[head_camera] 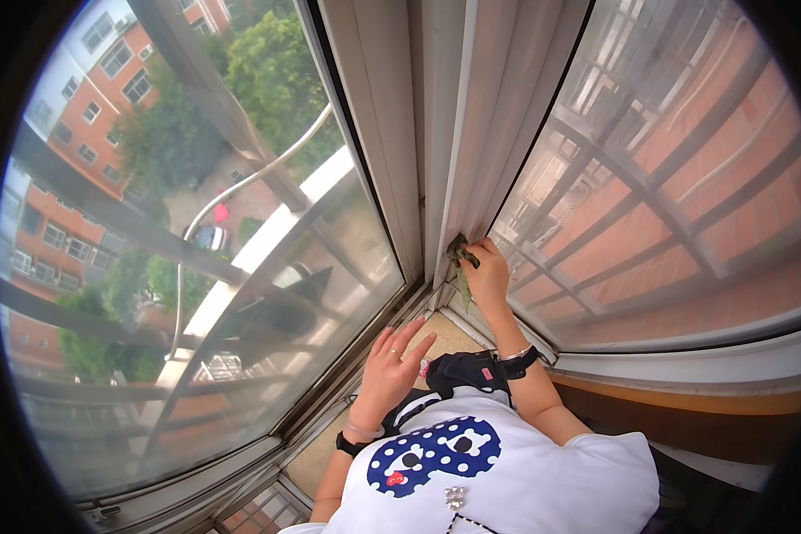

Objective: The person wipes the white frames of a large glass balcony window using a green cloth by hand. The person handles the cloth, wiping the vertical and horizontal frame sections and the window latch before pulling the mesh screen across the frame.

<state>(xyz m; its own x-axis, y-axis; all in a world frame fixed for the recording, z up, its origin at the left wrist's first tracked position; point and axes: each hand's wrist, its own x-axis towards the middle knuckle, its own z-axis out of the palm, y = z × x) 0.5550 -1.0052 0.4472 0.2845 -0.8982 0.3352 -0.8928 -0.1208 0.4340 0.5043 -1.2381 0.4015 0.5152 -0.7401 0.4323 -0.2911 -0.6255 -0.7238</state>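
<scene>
My right hand (490, 275) grips a crumpled, dark greenish cloth (463, 252). It presses the cloth against the lower part of the white window frame (451, 193), near the corner by the right-hand pane. A loose end of the cloth hangs below my fingers. My left hand (394, 366) is raised over the window track (347, 347), fingers spread and holding nothing. A ring is on one of its fingers. Whether its fingertips touch anything, I cannot tell.
On the left, a large glass pane (294, 374) shows metal security bars (193, 250), a white cable (260, 175), trees and brick buildings outside. The right glass pane (641, 220) carries reflections. A tan sill (440, 327) lies below my hands, and a brown wooden edge (681, 400) runs at right.
</scene>
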